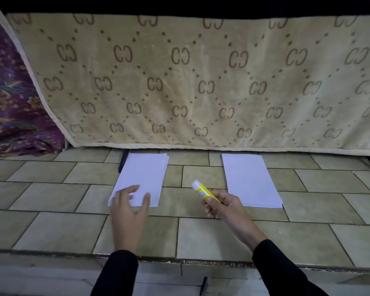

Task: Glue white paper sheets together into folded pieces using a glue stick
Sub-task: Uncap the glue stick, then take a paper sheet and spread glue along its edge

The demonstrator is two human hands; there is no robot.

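the left hand (128, 210) is spreading relaxed fingers over the near end of the left paper stack (144, 171), probably to steady or lift a sheet; contact is unclear. the right hand (224, 207) is clenching the yellow glue stick (202, 190), white tip jutting past the fingertips. the right paper stack (250, 180) is lying flat and white just beyond its knuckles.

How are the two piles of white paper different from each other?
The left pile has the left hand spread over its near corner; no hand covers the right pile. The left pile's sheets are slipped apart a little at the far corner, while the right pile looks neater there. Both are white, lie flat on the tiled surface, and look about the same size.
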